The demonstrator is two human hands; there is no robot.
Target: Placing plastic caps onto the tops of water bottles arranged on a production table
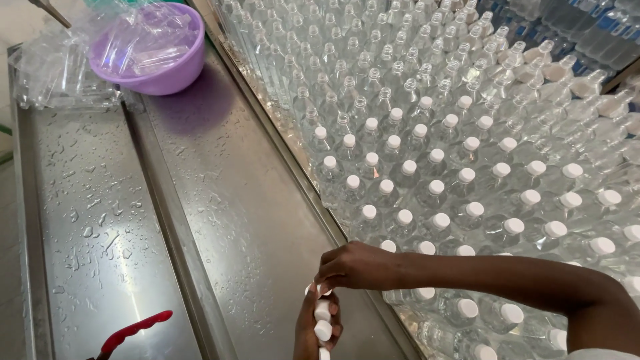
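White bottle caps (323, 321) stacked in the left hand (313, 330), the right hand (357, 267) pinching the top one.

The left fingers curl around a short column of caps low in the view; the right fingertips press together on the uppermost cap, the forearm crossing in from the right. Just beside them stand rows of clear plastic bottles (433, 173), the near ones capped, the far ones open. Left lies a wet steel counter (220, 220) with a red-handled tool (133, 330) and a purple bowl (163, 53) of plastic bags.
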